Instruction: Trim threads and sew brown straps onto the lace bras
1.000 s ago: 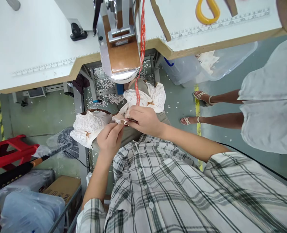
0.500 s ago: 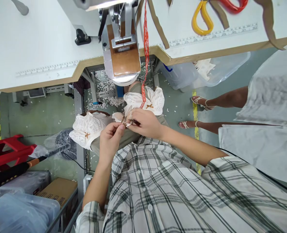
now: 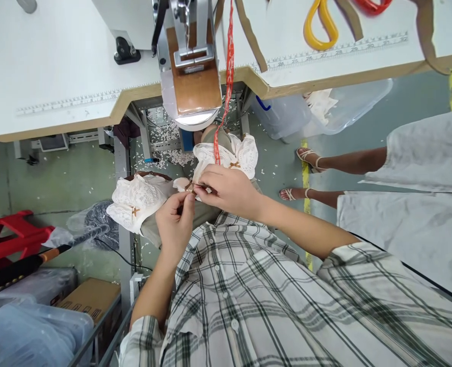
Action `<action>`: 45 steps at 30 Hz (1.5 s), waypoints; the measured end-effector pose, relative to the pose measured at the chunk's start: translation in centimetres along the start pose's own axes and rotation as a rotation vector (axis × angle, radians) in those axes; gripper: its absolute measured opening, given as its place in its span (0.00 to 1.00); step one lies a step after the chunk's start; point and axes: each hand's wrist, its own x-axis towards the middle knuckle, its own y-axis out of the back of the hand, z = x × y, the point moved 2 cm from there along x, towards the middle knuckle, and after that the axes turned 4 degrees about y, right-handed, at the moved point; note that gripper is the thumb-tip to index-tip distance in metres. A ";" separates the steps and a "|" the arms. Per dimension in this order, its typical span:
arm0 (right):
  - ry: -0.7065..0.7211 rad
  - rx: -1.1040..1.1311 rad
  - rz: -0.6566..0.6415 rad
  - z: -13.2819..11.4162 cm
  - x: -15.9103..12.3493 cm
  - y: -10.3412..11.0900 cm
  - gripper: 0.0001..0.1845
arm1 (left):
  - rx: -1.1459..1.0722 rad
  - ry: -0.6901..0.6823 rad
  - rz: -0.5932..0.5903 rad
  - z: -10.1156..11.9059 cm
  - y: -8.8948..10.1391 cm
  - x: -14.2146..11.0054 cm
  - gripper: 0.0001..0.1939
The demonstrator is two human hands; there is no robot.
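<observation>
Spanning the top of the view, a white table point(image 3: 69, 61) is bordered by a bare wooden front edge, cut back in a notch around the sewing machine point(image 3: 197, 89). Beneath it, a green floor point(image 3: 76, 188) is strewn with pale scraps below the machine. The far right is taken up by another person in white clothing point(image 3: 405, 229) and strapped sandals, well apart from the hands. Under the table's right half, a clear plastic bin point(image 3: 283, 114) is placed, with pale cloth seen inside.

Between the notched edge and the plaid shirt point(image 3: 226, 285), room is left over the lap, and both hands are kept there, short of the table edge. On either side of them, a white lace piece is laid over a knee: the left lace piece point(image 3: 136, 199) is set just beside the left hand point(image 3: 175, 219), and the right lace piece point(image 3: 245, 153) is partly covered by the right hand point(image 3: 229, 191). Each is trimmed with a small brown bow. From the table, a red printed tape point(image 3: 229, 66) is hung down to the right piece, just beyond the right hand.

Between the hands, a small pale fabric end with brown trim point(image 3: 181, 184) is pinched by the fingers of both, thumbs against forefingers; how its hidden part is gripped cannot be told.
</observation>
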 end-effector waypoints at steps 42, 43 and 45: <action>-0.060 0.082 -0.067 0.7 1.3 0.9 0.11 | 0.231 -0.124 -0.190 3.1 4.4 4.3 0.12; -0.150 0.155 -0.039 1.2 1.5 1.4 0.11 | 0.304 -0.252 -0.024 3.7 4.9 4.3 0.10; -0.327 0.466 0.038 1.9 2.0 2.3 0.11 | 0.329 -0.434 0.159 4.4 4.9 3.9 0.08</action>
